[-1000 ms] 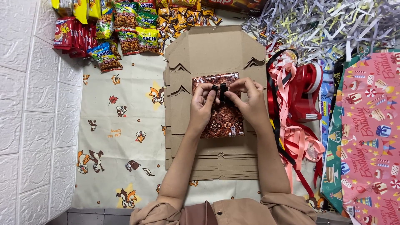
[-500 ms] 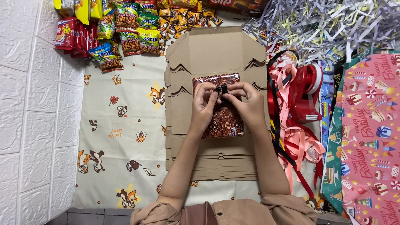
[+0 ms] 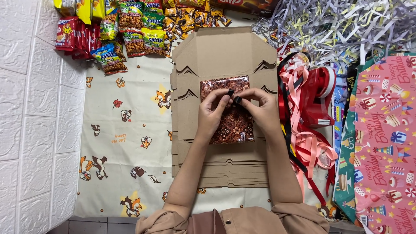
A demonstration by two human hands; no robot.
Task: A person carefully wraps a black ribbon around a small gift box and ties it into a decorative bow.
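Observation:
A small box wrapped in brown patterned foil paper (image 3: 231, 125) lies on a stack of flat cardboard box blanks (image 3: 225, 56). Both my hands rest over its upper half. My left hand (image 3: 213, 113) and my right hand (image 3: 258, 110) each pinch one end of a short black ribbon (image 3: 234, 97) between thumb and forefinger, just above the wrapped box. The lower half of the box shows between my wrists; part of its top is hidden by my fingers.
Snack packets (image 3: 130, 26) are piled at the top left on a cartoon-print cloth (image 3: 121, 143). Pink, red and black ribbons (image 3: 305, 108) lie right of the cardboard. Shredded paper (image 3: 338, 26) fills the top right; birthday wrapping paper (image 3: 385, 143) lies at the right. White wall panel (image 3: 30, 117) at left.
My fingers have shifted slightly on the black ribbon, drawing its ends closer over the box's top. The box and cardboard have not moved.

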